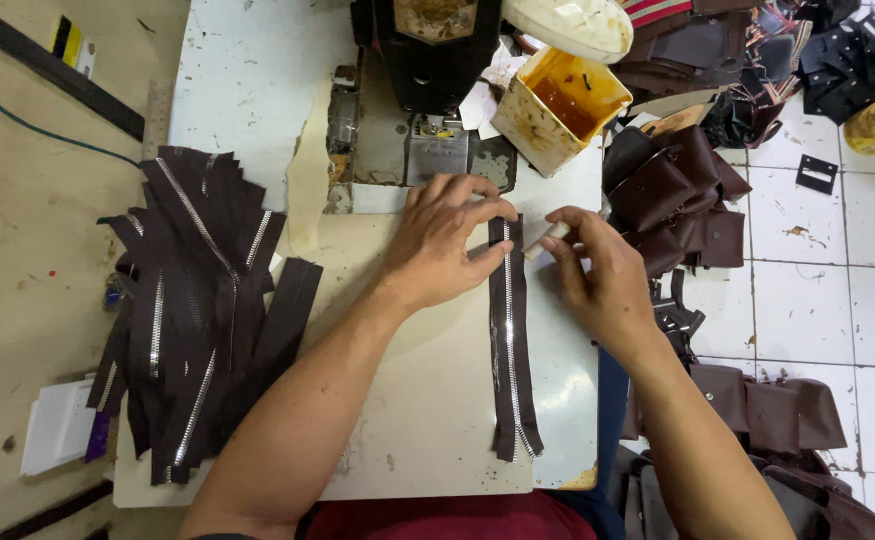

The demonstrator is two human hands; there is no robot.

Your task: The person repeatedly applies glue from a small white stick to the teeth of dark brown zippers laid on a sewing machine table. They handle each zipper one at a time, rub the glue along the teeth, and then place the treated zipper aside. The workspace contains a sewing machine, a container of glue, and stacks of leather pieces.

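A dark brown zipper strip (511,350) with silver teeth lies lengthwise on the white table (428,420) in front of a black sewing machine (428,50). My left hand (438,245) presses flat on the zipper's upper end, fingers spread over it. My right hand (598,275) is just right of the zipper and pinches a small pale stick-like tool (546,238) whose tip touches the zipper's top edge.
A pile of several brown zippers (198,300) lies at the table's left. A stained yellow tub of glue (558,105) stands right of the machine. Brown leather pouches (673,195) heap at the right, more on the tiled floor (808,300).
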